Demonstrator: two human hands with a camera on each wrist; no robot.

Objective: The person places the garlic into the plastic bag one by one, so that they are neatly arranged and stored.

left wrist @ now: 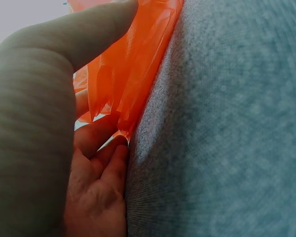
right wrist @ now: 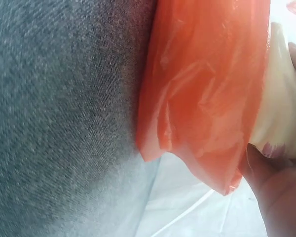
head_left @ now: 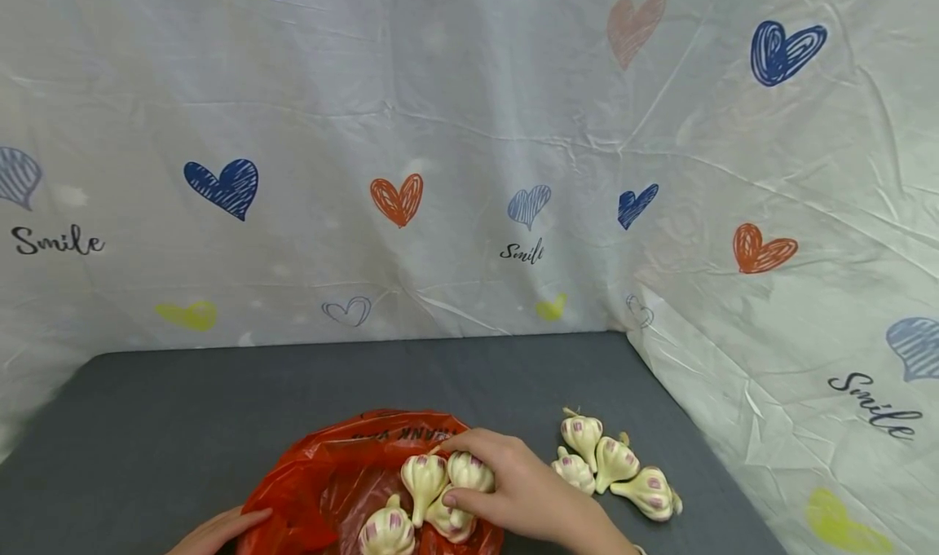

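A red plastic bag (head_left: 297, 465) lies with its mouth spread wide near the front of the table. My left hand (head_left: 220, 530) holds its left edge, with the thumb on the plastic and the fingers (left wrist: 96, 136) bent beneath. Over the right side of the opening, my right hand (head_left: 535, 490) grips a garlic bulb (head_left: 470, 471), pale with purple patches, between thumb and fingers. The right wrist view shows this bulb (right wrist: 281, 108) beside the bag's wall (right wrist: 202, 89). Inside the bag sit more bulbs: one upright (head_left: 423, 477), one at the front (head_left: 387, 530), one partly covered by my right thumb (head_left: 449, 518).
To the right of my right hand, several garlic bulbs (head_left: 616, 462) lie grouped on the dark grey table (head_left: 220, 408). A pale curtain (head_left: 455, 131) printed with hearts and the word "Smile" hangs behind the table and along its right side.
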